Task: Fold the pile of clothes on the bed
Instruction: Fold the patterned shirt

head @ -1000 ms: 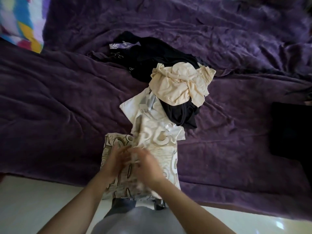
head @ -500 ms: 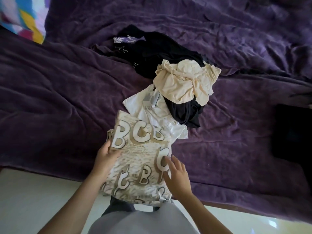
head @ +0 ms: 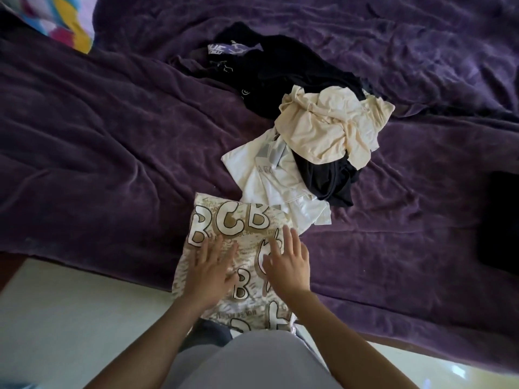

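A folded beige garment printed with big white letters point(head: 233, 220) lies at the bed's near edge. My left hand point(head: 209, 272) and my right hand point(head: 289, 265) both press flat on it, fingers straight and spread. Behind it sits the unfolded pile: a white garment point(head: 269, 181), a crumpled cream garment point(head: 328, 130) on top, a black piece point(head: 328, 183) beneath the cream one, and a larger black garment point(head: 280, 71) farther back.
The bed is covered by a wrinkled purple blanket point(head: 112, 153). A colourful pillow point(head: 64, 21) sits at the far left corner. A dark flat object point(head: 500, 220) lies at the right edge. Pale floor point(head: 70, 318) runs along the bed's near side.
The lettered garment has gone from bunched in my hands to lying flat and folded. Both hands moved from its sides onto its top and now press it down.
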A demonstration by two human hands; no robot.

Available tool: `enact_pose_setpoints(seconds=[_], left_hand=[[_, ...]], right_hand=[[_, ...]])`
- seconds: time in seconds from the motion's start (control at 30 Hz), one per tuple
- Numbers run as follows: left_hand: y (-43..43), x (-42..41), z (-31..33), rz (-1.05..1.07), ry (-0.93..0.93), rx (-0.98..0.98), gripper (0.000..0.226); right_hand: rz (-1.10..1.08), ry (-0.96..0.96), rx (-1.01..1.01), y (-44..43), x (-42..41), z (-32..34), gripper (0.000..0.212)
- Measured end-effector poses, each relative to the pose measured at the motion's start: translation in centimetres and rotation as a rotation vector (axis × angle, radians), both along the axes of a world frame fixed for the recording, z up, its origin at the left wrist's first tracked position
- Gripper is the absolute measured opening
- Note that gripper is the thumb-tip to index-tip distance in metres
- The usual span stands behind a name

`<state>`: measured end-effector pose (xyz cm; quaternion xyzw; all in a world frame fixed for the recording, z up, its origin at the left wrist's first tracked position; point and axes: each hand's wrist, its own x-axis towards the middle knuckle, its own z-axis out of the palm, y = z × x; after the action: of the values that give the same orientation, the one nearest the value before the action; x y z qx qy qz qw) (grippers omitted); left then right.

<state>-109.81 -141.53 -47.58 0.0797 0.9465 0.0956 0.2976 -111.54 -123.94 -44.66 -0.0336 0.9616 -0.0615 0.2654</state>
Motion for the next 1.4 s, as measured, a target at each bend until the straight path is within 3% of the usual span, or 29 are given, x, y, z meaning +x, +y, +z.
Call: enact_pose_setpoints(seconds=[0.07,0.17,0.27,0.33,0.43,0.5,0.53,0.63,0.77,0.87,1.07,1.2,1.33,1.4], left_hand=[[-0.3,-0.1,-0.3,0.015,-0.141,-0.046,0.072],[-0.3,-0.3,0.3,0.013,-0.179,-0.036,0.071],[-0.2,-0.6,0.4,0.015,-0.206,-0.072,0.07],[-0.3,-0.7,0.5,0.003,-0.156,-0.044,0.069],[-1.5,0.3,0.3,-0.103,0.105,0.106,0.055],[-3.0,2.1,0.0,-0.175,0.2,0.184,0.043],[-3.8,3.3,-0.4,-0.226,0.222,0.185,0.042],[-5.6,5.3,-1.9,-0.413,0.135,0.063,0.072],[-4.8,3.1,-2.6,-0.294,-0.043,-0.049,0.112],[-4.3,0.6,-2.4,-0.217,-0.094,-0.044,0.114],[-3.4,-1.9,-0.4,-0.206,-0.03,0.026,0.064],[-3.3,-3.9,0.9,-0.286,-0.07,-0.019,0.052],[-2.8,-5.1,1.6,-0.317,-0.148,-0.039,0.047],[-2.7,-5.7,2.0,-0.25,-0.212,-0.019,0.046]], right_hand=[[0.071,0.055,-0.046,0.2,-1.4,-0.7,0.053],[0.122,-0.214,-0.066,0.8,-3.8,-1.5,0.065],[0.122,-0.311,-0.057,0.7,-5.5,-1.4,0.063],[0.132,-0.139,-0.053,0.1,-5.0,-0.8,0.056],[0.203,0.243,-0.144,-0.2,-1.2,-0.7,0.04],[0.406,0.222,-0.152,0.2,3.0,-1.5,0.046],[0.501,0.15,-0.109,0.5,4.9,-2.0,0.059],[0.501,-0.147,0.032,0.7,7.4,-4.3,0.108],[0.389,-0.123,0.032,-0.9,4.7,-4.0,0.113],[0.293,-0.138,0.071,-0.1,3.0,-3.0,0.102],[0.1,-0.24,-0.05,1.5,1.3,-1.2,0.06],[0.032,-0.229,-0.066,2.0,-0.1,1.3,0.037],[-0.049,-0.193,-0.021,3.4,-0.5,3.2,0.032],[-0.041,-0.189,-0.031,3.4,0.1,3.3,0.042]])
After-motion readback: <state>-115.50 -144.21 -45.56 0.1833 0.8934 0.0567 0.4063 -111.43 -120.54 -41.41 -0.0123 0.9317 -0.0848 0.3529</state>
